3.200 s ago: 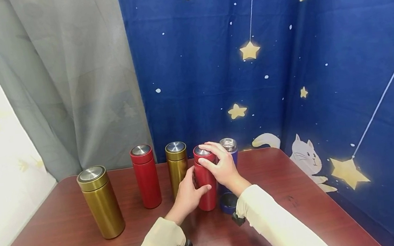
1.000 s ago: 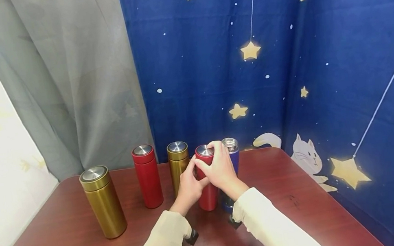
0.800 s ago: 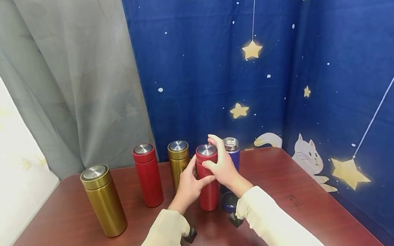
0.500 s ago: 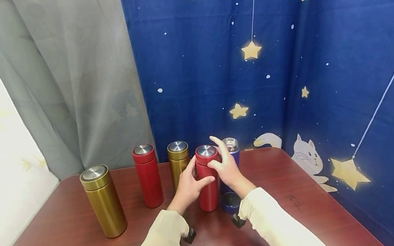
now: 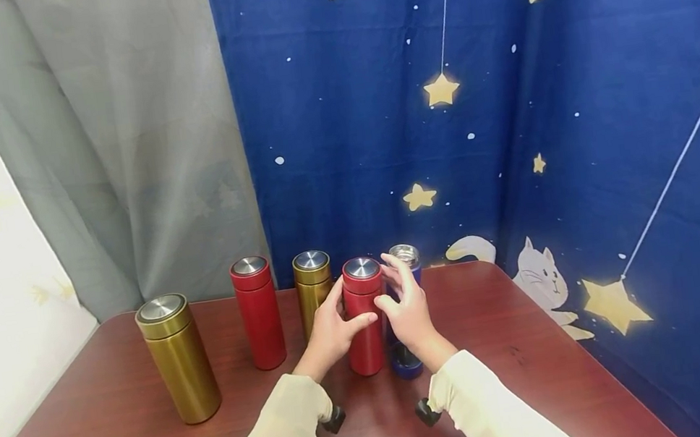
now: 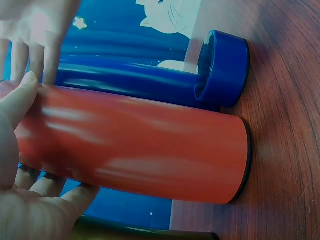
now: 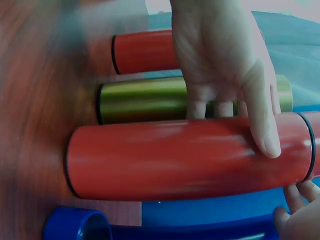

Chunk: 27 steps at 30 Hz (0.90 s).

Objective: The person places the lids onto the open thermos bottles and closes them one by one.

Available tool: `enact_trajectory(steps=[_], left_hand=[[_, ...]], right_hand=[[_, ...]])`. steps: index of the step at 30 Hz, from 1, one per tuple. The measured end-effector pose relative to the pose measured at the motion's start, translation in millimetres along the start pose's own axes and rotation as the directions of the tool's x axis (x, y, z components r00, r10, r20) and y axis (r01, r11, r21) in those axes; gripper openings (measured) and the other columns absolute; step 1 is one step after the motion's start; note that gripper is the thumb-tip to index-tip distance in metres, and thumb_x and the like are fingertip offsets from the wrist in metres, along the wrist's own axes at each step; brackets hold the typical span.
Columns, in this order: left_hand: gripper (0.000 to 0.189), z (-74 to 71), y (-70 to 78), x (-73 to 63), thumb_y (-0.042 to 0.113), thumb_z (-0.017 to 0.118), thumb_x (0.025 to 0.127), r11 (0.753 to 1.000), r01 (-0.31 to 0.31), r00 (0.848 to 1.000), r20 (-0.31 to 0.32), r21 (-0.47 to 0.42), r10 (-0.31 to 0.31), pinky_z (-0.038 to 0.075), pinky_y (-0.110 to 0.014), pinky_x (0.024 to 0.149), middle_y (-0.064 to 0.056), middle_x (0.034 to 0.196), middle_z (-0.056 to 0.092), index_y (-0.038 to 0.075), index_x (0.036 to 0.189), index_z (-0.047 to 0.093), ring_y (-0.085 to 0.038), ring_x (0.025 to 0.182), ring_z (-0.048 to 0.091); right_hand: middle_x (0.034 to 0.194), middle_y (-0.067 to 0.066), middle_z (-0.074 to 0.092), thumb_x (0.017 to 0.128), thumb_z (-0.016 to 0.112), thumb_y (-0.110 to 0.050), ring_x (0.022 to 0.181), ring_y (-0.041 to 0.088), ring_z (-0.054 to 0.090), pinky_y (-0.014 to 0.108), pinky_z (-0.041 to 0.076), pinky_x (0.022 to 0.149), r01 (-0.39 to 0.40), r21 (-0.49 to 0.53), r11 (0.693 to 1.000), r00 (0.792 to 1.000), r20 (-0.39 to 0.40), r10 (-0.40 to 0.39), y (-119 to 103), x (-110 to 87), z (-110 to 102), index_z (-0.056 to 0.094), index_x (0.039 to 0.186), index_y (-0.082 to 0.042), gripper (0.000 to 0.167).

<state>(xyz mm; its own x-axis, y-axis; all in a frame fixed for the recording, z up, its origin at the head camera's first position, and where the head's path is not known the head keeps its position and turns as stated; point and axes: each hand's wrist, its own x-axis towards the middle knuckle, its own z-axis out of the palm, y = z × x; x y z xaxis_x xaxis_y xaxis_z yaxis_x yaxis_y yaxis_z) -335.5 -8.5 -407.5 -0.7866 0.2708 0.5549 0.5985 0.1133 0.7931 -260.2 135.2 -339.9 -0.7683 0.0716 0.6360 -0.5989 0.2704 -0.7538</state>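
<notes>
A red thermos with a steel-topped lid stands upright on the table. My left hand grips its body, thumb across the front and fingers round the far side, as the left wrist view of the thermos shows. My right hand is at the thermos's right side, just below the lid, its fingers loosely bent and not wrapped round it. In the right wrist view those fingertips are close to the lid seam; contact is unclear. Behind the right hand stands a lidless blue thermos, partly hidden, its blue lid on the table before it.
Left of the held thermos stand a gold thermos, another red thermos and a wider gold thermos, all with lids on. The brown table ends at grey and blue curtains.
My right hand has come off the top of the red thermos's lid, moved right and lower, and loosened its fingers. The left hand keeps its hold on the body.
</notes>
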Motion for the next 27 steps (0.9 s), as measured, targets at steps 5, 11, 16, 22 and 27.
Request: enact_trajectory(steps=[5,11,16,22,27], left_hand=[[0.087,-3.9,-0.3,0.5,0.013,0.084,0.076,1.000,0.013,1.000,-0.006,-0.005,-0.013,0.050,-0.040,0.095,-0.011,0.136,0.056,0.011,0.149,0.037,-0.027,0.121,0.057],[0.087,-4.0,5.3,-1.2,0.011,0.084,0.077,1.000,0.016,1.000,0.011,0.005,-0.016,0.050,-0.039,0.094,-0.013,0.135,0.056,0.009,0.150,0.036,-0.027,0.118,0.059],[0.085,-4.4,2.9,1.0,0.006,0.082,0.077,1.000,0.007,0.999,0.047,-0.026,-0.006,0.050,-0.040,0.093,-0.013,0.135,0.056,0.009,0.149,0.037,-0.029,0.118,0.059],[0.080,-9.8,31.0,-4.1,-0.002,0.078,0.079,0.998,-0.001,0.995,0.096,-0.059,0.007,0.050,-0.044,0.093,-0.021,0.135,0.054,-0.001,0.147,0.036,-0.036,0.119,0.057],[0.080,-13.3,39.8,-6.9,0.001,0.077,0.081,0.999,0.016,0.995,0.101,-0.048,-0.012,0.050,-0.044,0.093,-0.020,0.137,0.052,0.000,0.149,0.034,-0.035,0.121,0.056]], right_hand=[[0.127,0.029,0.057,0.079,0.057,0.017,0.120,0.042,0.053,0.054,0.036,0.106,0.020,-0.006,1.000,0.999,-0.050,-0.020,-3,-4.5,6,0.046,0.134,0.006,0.057],[0.128,0.027,0.056,0.080,0.061,0.013,0.118,0.041,0.055,0.053,0.041,0.102,0.025,-0.046,0.999,1.000,0.002,-0.025,6,4.0,6,0.048,0.136,0.003,0.058],[0.133,0.015,0.057,0.085,0.067,-0.003,0.117,0.032,0.057,0.047,0.047,0.097,0.042,-0.075,0.996,0.983,0.180,-0.028,39,24.3,0,0.051,0.140,-0.009,0.058],[0.130,0.010,0.060,0.085,0.073,-0.012,0.115,0.028,0.059,0.041,0.052,0.092,0.054,-0.112,0.992,0.970,0.240,-0.026,45,30.3,-9,0.059,0.135,-0.014,0.051],[0.122,0.006,0.064,0.081,0.080,-0.022,0.109,0.022,0.060,0.036,0.054,0.088,0.122,-0.251,0.960,0.979,0.190,-0.075,44,31.3,-7,0.064,0.130,-0.018,0.052]])
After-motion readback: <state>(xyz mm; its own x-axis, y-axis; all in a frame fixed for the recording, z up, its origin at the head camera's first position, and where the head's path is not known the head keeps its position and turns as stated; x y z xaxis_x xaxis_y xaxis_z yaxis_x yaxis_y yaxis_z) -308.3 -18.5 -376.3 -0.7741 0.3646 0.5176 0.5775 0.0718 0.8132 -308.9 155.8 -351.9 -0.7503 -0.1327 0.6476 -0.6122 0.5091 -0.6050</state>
